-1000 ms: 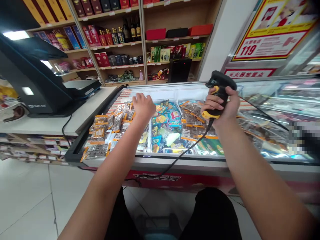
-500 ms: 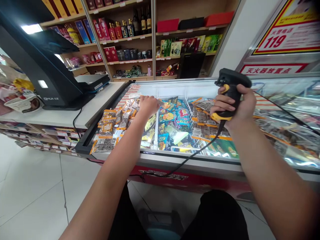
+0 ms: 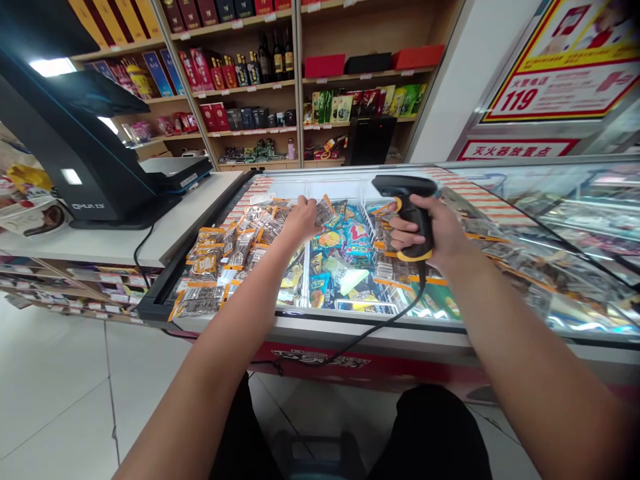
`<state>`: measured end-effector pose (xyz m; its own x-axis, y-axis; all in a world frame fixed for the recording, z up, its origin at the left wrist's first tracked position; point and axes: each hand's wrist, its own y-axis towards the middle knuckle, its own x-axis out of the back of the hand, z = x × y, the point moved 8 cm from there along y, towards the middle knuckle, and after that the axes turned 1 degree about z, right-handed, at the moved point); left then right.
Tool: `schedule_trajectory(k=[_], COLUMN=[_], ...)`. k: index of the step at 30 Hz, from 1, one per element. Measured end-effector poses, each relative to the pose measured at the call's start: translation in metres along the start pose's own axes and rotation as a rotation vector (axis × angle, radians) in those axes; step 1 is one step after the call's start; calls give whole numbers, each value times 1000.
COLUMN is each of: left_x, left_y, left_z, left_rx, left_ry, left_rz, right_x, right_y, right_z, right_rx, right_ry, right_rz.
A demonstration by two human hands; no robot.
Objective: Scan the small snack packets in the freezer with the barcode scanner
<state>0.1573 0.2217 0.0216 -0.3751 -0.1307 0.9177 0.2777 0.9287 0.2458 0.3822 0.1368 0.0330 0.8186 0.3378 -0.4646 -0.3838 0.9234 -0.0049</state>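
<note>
Your right hand [image 3: 447, 228] has shifted left, bringing the handheld barcode scanner [image 3: 423, 223] nearer your left hand [image 3: 301, 221]; its fingers are wrapped around the scanner's grip, above the chest freezer [image 3: 300, 323]; your left hand appears to pinch an orange-edged snack packet [image 3: 326, 211]; step in hand, by judgement: presenting the packet for scanning; next move calls for steady aim at it; the scanner's nose points left, toward the packet; its long axis, the grip, stands nearly upright.

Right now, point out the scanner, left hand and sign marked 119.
Scanner [image 3: 424, 225], head view: black handle.
Left hand [image 3: 301, 221], head view: back of hand.
Sign marked 119 [image 3: 563, 87], head view: white panel.
</note>
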Motion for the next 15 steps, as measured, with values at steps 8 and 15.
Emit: schedule_trajectory(k=[8,15], left_x=[5,-20], left_y=[-6,-7], left_z=[-2,-10], left_rx=[141,218], left_ry=[-626,-835], left_rz=[-228,-152], right_x=[-9,-16], right_y=[4,2], right_z=[-21,-20], right_rx=[-90,-54], right_ry=[-143,-131], right_rz=[62,72])
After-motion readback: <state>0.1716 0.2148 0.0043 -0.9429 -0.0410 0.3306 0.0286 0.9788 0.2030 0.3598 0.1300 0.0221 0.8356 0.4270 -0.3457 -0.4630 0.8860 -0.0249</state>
